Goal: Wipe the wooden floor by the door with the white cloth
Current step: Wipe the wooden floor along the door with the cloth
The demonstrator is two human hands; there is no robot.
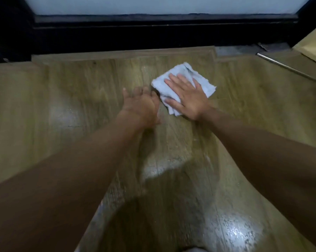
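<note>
A folded white cloth point(173, 80) lies on the wooden floor point(84, 84) a short way in front of the door's dark bottom frame point(153, 33). My right hand point(186, 95) lies flat on the cloth, fingers spread and straight, pressing it to the boards. My left hand point(140, 104) is just left of the cloth, blurred, fingers loosely extended, its edge down near the floor; it holds nothing. Whether it touches the cloth's left edge I cannot tell.
The door's pale panel point(162, 4) runs along the top above the dark frame. A thin metal rod point(290, 68) lies slanted at the right, next to a light brown board point(313, 46). Wet, shiny patches point(244, 231) show on the floor near me.
</note>
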